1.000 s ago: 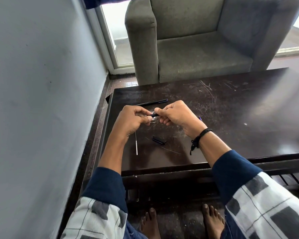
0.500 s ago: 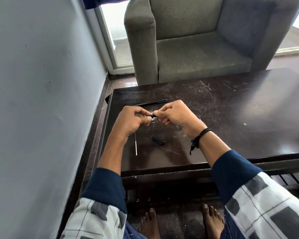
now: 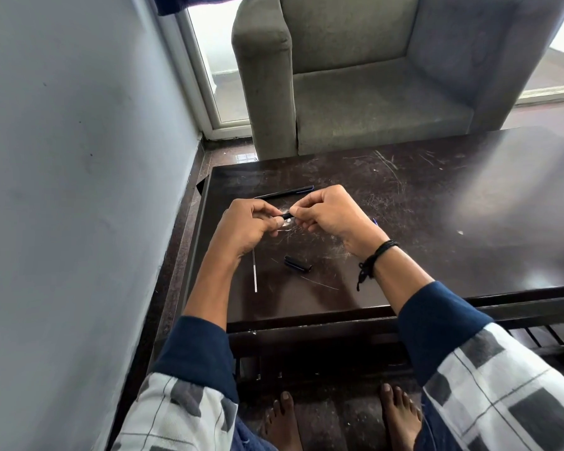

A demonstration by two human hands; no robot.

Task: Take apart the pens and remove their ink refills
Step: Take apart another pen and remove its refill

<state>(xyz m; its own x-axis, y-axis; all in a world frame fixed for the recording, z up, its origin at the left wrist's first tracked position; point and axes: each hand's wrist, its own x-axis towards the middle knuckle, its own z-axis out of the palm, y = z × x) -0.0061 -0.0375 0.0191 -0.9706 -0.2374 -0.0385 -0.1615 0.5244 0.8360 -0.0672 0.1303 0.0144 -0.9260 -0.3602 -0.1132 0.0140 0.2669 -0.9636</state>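
My left hand (image 3: 246,224) and my right hand (image 3: 328,214) meet over the dark table (image 3: 437,203), both pinching one dark pen (image 3: 286,215); only a short bit of it shows between the fingertips. A second dark pen (image 3: 285,192) lies on the table just behind my hands. A black pen cap (image 3: 297,264) lies on the table nearer to me. A thin white ink refill (image 3: 255,275) lies below my left wrist, pointing toward me. A small blue tip (image 3: 374,220) pokes out behind my right hand.
A grey armchair (image 3: 372,92) stands right behind the table. A pale wall (image 3: 79,190) runs close along the left side. My bare feet (image 3: 339,418) are under the table's front edge, near a slatted lower shelf (image 3: 551,333).
My hands have stayed together on the pen, with only small finger shifts. The parts on the table have not moved.
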